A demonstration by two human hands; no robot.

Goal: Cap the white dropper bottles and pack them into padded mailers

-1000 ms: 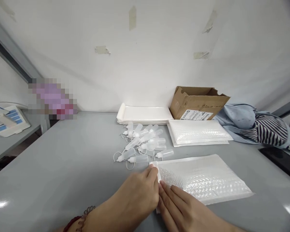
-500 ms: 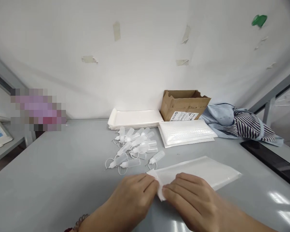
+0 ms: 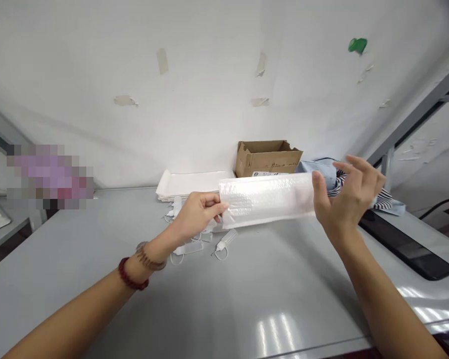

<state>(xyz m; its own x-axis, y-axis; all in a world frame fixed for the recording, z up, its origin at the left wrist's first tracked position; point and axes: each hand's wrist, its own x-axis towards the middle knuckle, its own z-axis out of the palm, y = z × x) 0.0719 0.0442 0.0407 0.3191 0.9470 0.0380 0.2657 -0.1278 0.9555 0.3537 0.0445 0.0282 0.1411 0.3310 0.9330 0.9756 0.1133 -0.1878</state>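
I have the fingers point(image 3: 211, 198) of the left hand point(image 3: 194, 214) clamped together on the left end of a white bubble mailer point(image 3: 263, 199), the thumb point(image 3: 220, 208) pressed over its near face. The right hand point(image 3: 344, 202) is spread, its fingers point(image 3: 366, 174) well apart and slightly curled. I see its thumb point(image 3: 319, 187) at the right end of the bubble mailer, but I cannot tell whether the 2 touch.

The bubble mailer is lifted off the gray surface point(image 3: 97, 249), stretching sideways between the 2 hands with its broad, shiny face toward me. It starts in the left fingers and runs rightward to just beside the right thumb, passing in front of the lower part of an open cardboard box point(image 3: 271, 162) and partly covering the box's label point(image 3: 263, 174).

Behind the left hand I make out small translucent bottles point(image 3: 190, 248), some hidden by the hand; 1 bottle point(image 3: 227, 239) lies apart, just below the bubble mailer's left end. A stack of white envelopes point(image 3: 187, 183) sits at the surface's far edge, left of the box. Light blue and striped cloth point(image 3: 384, 202) and a long black object point(image 3: 407, 247) lie toward the right edge.
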